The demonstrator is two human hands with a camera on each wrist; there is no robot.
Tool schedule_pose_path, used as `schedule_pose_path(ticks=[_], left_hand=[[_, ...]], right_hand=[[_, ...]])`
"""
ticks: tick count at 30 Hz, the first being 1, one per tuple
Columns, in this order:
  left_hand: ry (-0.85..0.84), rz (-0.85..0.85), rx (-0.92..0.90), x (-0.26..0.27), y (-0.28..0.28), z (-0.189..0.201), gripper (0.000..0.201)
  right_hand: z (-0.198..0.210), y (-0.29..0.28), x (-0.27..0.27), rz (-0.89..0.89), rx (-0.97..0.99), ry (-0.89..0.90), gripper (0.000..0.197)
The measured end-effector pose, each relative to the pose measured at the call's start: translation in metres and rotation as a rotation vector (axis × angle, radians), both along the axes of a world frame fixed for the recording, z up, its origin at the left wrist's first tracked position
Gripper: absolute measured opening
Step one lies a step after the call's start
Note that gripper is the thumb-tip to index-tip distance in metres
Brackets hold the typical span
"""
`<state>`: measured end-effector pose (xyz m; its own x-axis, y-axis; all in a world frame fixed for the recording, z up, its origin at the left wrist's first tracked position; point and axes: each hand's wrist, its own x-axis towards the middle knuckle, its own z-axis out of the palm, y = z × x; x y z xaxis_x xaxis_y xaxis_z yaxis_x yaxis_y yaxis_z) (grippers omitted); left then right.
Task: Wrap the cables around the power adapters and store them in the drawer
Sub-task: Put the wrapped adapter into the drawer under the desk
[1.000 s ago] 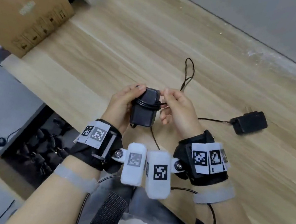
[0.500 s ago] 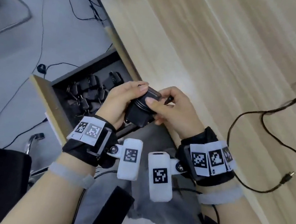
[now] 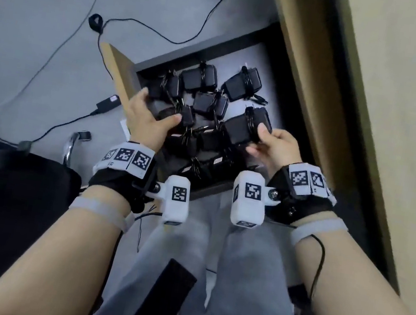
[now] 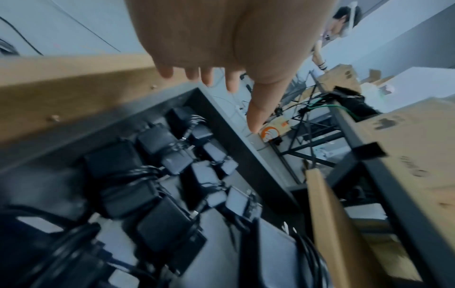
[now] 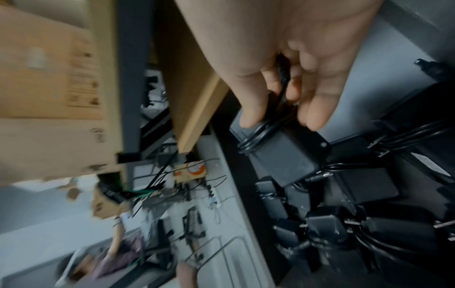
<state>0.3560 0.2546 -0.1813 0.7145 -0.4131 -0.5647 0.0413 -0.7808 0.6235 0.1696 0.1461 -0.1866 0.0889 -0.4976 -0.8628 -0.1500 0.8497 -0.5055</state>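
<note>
The open drawer (image 3: 191, 51) under the desk holds several black power adapters (image 3: 198, 79), each with its cable wound round it. My right hand (image 3: 264, 141) grips one more wrapped adapter (image 3: 247, 128) by its end, low over the pile at the drawer's right side. In the right wrist view, thumb and fingers (image 5: 312, 117) pinch that adapter (image 5: 283, 155) across its cable coil. My left hand (image 3: 156, 109) is open over the drawer's left part, next to its wooden front panel (image 3: 121, 70). Its straight fingers (image 4: 206, 78) hold nothing above the stored adapters (image 4: 152, 140).
The desk's wooden edge (image 3: 309, 78) runs along the drawer's right side. Loose cables (image 3: 140, 24) and a small power brick (image 3: 108, 102) lie on the grey floor to the left. A black chair seat (image 3: 5, 193) is at lower left. Cardboard boxes (image 5: 49, 78) stand beyond the desk.
The view swung from the desk top down to the drawer. Both hands carried the wrapped adapter down over it. The left hand let go and opened; the right keeps hold.
</note>
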Motion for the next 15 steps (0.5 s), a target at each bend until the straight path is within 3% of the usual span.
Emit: schedule_pose_path(ticks=[4,10,15], left_hand=[[-0.081,0.152,0.175,0.014,0.004,-0.026,0.098],[-0.04,0.168,0.201,0.016,0.002,-0.043,0.108],[-0.007,0.158,0.225,0.018,0.002,-0.046,0.115]], right_hand=[[-0.036,-0.023,0.008,-0.103,0.037,0.09,0.027],[-0.084,-0.037,0.023,-0.015,0.069,0.186,0.026],[-0.1,-0.043,0.035,0.11,0.058,0.227,0.02]])
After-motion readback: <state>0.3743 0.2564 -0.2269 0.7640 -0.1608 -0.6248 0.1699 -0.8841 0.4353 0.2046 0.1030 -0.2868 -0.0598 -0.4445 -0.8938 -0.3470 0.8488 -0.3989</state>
